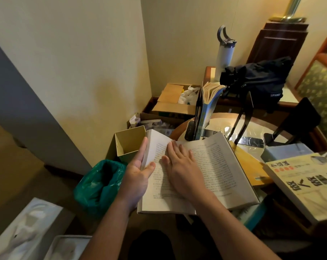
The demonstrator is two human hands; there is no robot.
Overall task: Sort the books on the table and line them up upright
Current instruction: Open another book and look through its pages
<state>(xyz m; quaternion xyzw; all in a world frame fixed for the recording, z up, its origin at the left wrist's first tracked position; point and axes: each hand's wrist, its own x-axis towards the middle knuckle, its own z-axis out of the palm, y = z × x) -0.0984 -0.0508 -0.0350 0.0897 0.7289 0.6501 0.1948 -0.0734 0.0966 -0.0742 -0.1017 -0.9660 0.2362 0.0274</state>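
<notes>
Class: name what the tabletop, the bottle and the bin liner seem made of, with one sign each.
Tabletop: probably glass; mirror-like reflections.
Bottle: perhaps coated metal, matte white; unsure.
Bin liner: thin green plastic; shiny crinkles.

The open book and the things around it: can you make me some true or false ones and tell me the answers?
1. The right hand lies flat on the open book. True.
2. The left hand holds the white bottle. False: it grips the open book's left edge; the bottle stands at the back.
3. The bin bag is red. False: it is green.
4. The upright books stand behind the open book. True.
5. The cream book at the right stands upright. False: it lies flat.
</notes>
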